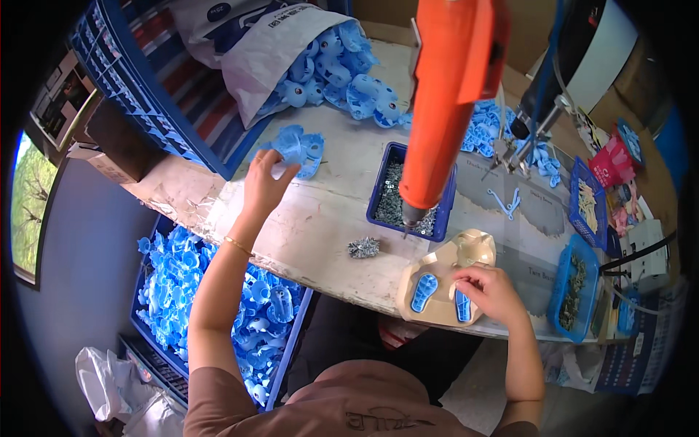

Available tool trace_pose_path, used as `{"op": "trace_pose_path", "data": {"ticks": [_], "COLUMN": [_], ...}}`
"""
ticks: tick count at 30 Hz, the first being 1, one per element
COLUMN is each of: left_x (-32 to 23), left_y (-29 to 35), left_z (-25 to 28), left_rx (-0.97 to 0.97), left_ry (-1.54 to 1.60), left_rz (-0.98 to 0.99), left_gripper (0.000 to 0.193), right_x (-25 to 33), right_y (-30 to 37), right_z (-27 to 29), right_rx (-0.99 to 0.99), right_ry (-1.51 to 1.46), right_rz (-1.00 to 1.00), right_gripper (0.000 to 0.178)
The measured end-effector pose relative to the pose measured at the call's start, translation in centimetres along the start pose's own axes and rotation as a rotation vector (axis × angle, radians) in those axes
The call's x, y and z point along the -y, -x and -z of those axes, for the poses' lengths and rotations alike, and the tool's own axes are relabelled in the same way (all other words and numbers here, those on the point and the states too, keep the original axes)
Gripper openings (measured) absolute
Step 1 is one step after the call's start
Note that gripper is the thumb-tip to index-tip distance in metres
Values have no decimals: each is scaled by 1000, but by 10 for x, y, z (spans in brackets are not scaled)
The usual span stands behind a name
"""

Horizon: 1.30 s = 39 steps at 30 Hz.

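My left hand (269, 178) reaches across the table to a pair of light-blue plastic shells (309, 153). Its thumb and forefinger are bent with a gap between them, right at the edge of the shells. My right hand (491, 288) is over a tan moulded holder (433, 261) at the table's near edge. Its fingertips are pinched together at the upper end of a long blue plastic piece (464, 307) in the holder; what they grip is hidden. Beside it, a second blue piece (424, 293) lies in its own recess.
An orange power screwdriver (451, 95) hangs over a blue basket of screws (389, 186). A screw heap (363, 247) lies left of the holder. Blue parts spill from a white sack (251, 69); a crate of blue parts (295, 349) stands below left. A blue tray (559, 306) sits right.
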State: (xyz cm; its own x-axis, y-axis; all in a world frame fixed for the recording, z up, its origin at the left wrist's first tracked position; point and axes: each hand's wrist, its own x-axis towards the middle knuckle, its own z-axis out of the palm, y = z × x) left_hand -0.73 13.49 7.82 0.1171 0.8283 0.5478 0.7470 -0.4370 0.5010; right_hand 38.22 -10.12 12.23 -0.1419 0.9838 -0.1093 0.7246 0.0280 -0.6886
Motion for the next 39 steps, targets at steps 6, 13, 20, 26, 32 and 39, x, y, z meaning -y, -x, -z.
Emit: {"op": "trace_pose_path", "data": {"ticks": [6, 13, 20, 26, 32, 39], "left_x": [-28, -110, -173, -186, -185, -195], "left_y": [40, 74, 86, 112, 119, 118], "left_z": [96, 115, 22, -24, -35, -31], "left_rx": [190, 692, 459, 644, 700, 719], "left_ry": [113, 407, 738, 497, 484, 402], "left_rz": [0, -263, -399, -421, -401, -451], "left_gripper": [23, 26, 56, 81, 81, 78], "right_x": [22, 96, 75, 30, 22, 14], "right_y": [8, 3, 6, 32, 29, 23], "right_z": [8, -18, -14, -28, -51, -37], "right_rx": [-120, -435, -466, -369, -217, -177], "right_ry": [-4, 79, 522, 503, 526, 490], "right_rz": [1, 602, 646, 382, 274, 246], "right_gripper": [14, 26, 34, 38, 41, 33]}}
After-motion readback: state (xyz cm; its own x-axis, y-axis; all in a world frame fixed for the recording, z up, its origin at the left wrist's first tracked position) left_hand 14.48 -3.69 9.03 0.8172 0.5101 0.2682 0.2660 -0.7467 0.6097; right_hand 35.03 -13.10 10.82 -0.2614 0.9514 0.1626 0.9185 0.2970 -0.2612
